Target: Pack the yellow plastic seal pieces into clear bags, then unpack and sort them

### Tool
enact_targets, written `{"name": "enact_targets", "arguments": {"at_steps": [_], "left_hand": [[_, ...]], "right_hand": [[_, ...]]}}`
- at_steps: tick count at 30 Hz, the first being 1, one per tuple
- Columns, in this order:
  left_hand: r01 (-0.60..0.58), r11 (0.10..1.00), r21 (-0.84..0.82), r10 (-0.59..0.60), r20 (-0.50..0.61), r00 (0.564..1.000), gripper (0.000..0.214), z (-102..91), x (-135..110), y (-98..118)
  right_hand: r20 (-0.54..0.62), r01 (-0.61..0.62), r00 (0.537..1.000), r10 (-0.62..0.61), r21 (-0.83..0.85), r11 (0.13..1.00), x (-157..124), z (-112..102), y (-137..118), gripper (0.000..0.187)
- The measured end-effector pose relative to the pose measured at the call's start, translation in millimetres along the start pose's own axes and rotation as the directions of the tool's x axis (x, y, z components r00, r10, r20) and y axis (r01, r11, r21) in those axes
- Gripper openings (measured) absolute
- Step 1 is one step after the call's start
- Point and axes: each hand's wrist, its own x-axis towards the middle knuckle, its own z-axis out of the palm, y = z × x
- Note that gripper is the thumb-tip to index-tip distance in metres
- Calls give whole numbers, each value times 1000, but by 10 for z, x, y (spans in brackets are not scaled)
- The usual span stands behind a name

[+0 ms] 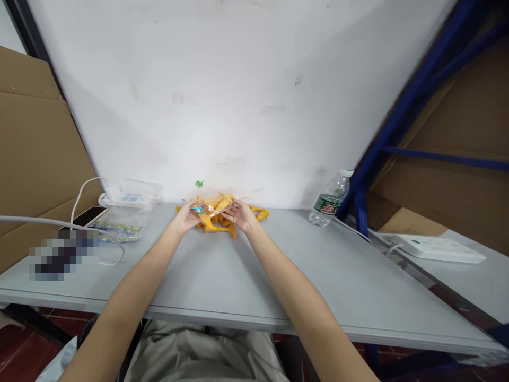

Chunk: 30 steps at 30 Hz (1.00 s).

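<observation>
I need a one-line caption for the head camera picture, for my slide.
Left hand and right hand hold a clear bag over yellow plastic pieces on a grey table.

View: head, one camera.
Position: worn on the person's head, above the near edge of the grey table (222,276).
Facing: forward and down, toward the white wall (238,95).
Range: forearms fill the foreground. The left hand (186,216) and right hand (239,215) appear small, at the table's back edge.

On the table (238,276), the packets (217,227) lie by the wall (238,106), a bottle (330,199) to their right, a phone (89,216) left.
</observation>
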Motion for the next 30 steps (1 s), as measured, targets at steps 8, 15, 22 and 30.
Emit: {"name": "enact_targets", "arguments": {"at_steps": [8, 15, 22, 30], "left_hand": [[-33, 966, -258, -8, -155, 988, 33, 213, 71, 77], [-79, 981, -180, 57, -125, 991, 32, 168, 92, -30], [6, 995, -98, -15, -86, 996, 31, 127, 105, -64], [-24, 989, -143, 11, -95, 995, 35, 157, 106, -64]], "right_hand": [[131, -10, 991, 23, -102, 995, -189, 104, 146, 12], [300, -12, 948, 101, -287, 958, -389, 15, 206, 10], [166, 112, 984, -66, -289, 951, -308, 54, 374, 17], [274, -63, 952, 139, -272, 960, -365, 34, 425, 13]]}}
